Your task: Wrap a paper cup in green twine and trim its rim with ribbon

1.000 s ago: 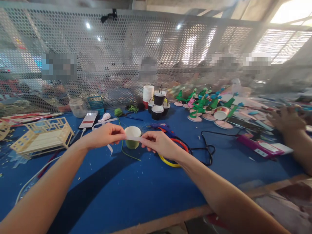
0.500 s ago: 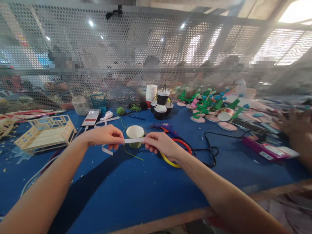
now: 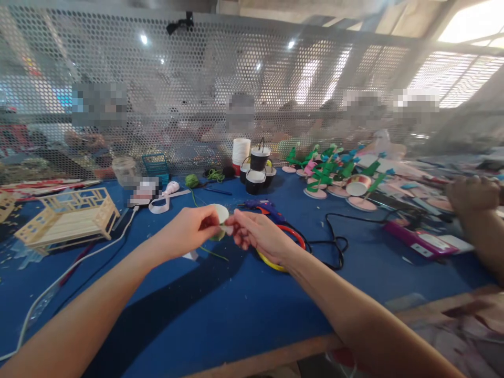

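My left hand (image 3: 193, 229) and my right hand (image 3: 258, 234) meet in front of a small pale cup (image 3: 221, 212). Both are closed in a pinch on a short white ribbon, most of it hidden by the fingers. A loose white end of the ribbon (image 3: 191, 255) shows below my left hand. The cup stands just behind the fingers, its lower part partly covered, with green yarn (image 3: 214, 254) trailing from it over the table. Beyond my left hand lies a roll of white ribbon (image 3: 171, 188) with its tail unwound.
A blue glue gun (image 3: 262, 206) and yellow-red ring (image 3: 271, 262) lie by my right hand. Black lidded buckets (image 3: 255, 182) stand behind; green figures (image 3: 326, 176) and a purple device (image 3: 419, 240) are right. A small wooden bed (image 3: 71, 218) sits left. Another person's hand (image 3: 472, 202) is far right.
My hands have drawn together from holding the ribbon stretched between them; the left moved right. The ribbon is now bunched and mostly hidden. The other person's hand has closed up.
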The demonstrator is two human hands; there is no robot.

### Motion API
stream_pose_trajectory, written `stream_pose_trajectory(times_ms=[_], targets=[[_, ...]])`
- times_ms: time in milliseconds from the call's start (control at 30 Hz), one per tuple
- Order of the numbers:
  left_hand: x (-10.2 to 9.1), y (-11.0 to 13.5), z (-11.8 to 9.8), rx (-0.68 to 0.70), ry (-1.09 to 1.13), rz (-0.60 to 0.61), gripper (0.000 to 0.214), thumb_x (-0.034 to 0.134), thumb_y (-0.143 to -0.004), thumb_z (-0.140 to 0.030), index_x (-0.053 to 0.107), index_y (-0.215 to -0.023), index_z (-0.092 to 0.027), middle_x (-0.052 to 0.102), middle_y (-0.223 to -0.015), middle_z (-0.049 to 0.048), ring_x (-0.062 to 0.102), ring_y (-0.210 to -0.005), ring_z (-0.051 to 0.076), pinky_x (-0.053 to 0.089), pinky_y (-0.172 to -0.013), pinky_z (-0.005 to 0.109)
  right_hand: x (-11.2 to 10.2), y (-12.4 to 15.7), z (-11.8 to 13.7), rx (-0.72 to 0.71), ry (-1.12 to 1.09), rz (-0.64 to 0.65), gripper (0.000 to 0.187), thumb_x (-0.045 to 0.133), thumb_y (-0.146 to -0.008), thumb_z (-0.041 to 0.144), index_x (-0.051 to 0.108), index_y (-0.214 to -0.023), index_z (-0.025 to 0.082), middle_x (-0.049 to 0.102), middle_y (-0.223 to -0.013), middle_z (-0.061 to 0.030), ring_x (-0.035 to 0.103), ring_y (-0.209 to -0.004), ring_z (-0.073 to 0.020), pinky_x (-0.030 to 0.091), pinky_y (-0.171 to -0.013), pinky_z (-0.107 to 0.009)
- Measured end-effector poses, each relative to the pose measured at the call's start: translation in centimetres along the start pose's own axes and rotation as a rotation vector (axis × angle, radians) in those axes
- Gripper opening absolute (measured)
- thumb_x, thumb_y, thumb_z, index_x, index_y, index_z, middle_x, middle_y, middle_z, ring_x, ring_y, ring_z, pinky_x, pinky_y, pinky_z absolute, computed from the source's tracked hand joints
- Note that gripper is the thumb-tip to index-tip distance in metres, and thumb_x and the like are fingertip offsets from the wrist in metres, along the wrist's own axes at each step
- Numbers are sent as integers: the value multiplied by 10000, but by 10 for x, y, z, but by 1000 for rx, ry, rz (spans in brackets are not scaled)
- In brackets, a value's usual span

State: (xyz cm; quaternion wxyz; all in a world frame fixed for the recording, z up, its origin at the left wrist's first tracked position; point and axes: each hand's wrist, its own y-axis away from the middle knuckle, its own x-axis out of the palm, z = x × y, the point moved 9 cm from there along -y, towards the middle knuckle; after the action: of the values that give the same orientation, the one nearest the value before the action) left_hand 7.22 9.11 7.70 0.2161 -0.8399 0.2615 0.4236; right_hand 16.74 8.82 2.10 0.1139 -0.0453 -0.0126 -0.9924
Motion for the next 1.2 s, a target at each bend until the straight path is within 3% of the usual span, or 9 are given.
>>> stream_pose_trajectory(times_ms=[100, 233, 433, 567, 700, 800, 967, 1067, 1200], targets=[[5, -3, 13, -62, 129, 68, 147, 513, -754, -300, 519, -695, -165, 570, -606, -18, 493, -508, 105, 385, -490, 212, -4, 0, 15, -186, 168, -41, 295, 598, -712, 373, 551, -915, 165, 591, -845, -31, 533, -644, -101, 417, -499, -212], [17, -3, 18, -108, 214, 199, 121, 516, -738, -270, 544, -710, -156, 576, -601, -21, 493, -480, 93, 391, -470, 195, 3, 3, 18, -278, 455, -26, 103, 591, -721, 266, 580, -739, 165, 580, -685, 5, 498, -610, -100, 400, -567, -231], [13, 4, 27, -159, -7, 334, 127, 492, -719, -254, 539, -634, -171, 574, -578, -23, 474, -427, 95, 347, -427, 191, 1, 4, 21, -351, 703, -122, 77, 526, -770, 168, 558, -700, 179, 550, -629, 17, 478, -575, -103, 380, -546, -226], [-3, 5, 39, -162, -156, 343, 137, 484, -709, -244, 572, -627, -181, 579, -561, -17, 506, -467, 117, 340, -443, 196, 6, 6, 32, -507, 848, -157, 90, 516, -782, 138, 541, -711, 187, 578, -785, -39, 536, -728, -147, 432, -665, -272], [-19, -1, 56, -153, -472, 225, 157, 474, -711, -175, 627, -683, -196, 652, -656, 13, 594, -635, 172, 403, -594, 242, 14, 5, 36, -653, 938, -145, 106, 505, -793, 118, 519, -716, 190, 578, -986, -92, 539, -924, -185, 421, -809, -323], [-24, -5, 56, -143, -579, 103, 180, 539, -696, -176, 642, -841, -200, 673, -897, 62, 591, -880, 241, 416, -747, 313, 14, -3, 29, -587, 967, -126, 105, 495, -797, 111, 508, -736, 195, 604, -851, -60, 555, -807, -169, 430, -740, -302], [-6, -9, 6, 247, -492, -99, 305, 632, -715, -272, 589, -996, -161, 611, -1090, 96, 497, -1059, 250, 344, -925, 380, 10, -8, 27, -535, 937, -145, 117, 491, -777, 87, 499, -718, 188, 574, -756, -33, 517, -675, -138, 407, -630, -254], [8, -14, 6, 250, -462, -104, 172, 616, -735, -224, 603, -898, -168, 638, -1011, 84, 499, -1055, 256, 335, -915, 405, 11, -7, 29, -543, 909, -142, 119, 494, -776, 99, 492, -696, 187, 560, -732, -24, 506, -659, -132, 398, -621, -251], [16, -17, 18, 146, -354, 59, 81, 564, -756, -200, 626, -773, -150, 654, -821, 64, 575, -812, 207, 401, -744, 304, 12, -1, 32, -514, 810, -99, 87, 512, -774, 142, 512, -697, 182, 568, -709, -13, 512, -641, -122, 406, -612, -244]])
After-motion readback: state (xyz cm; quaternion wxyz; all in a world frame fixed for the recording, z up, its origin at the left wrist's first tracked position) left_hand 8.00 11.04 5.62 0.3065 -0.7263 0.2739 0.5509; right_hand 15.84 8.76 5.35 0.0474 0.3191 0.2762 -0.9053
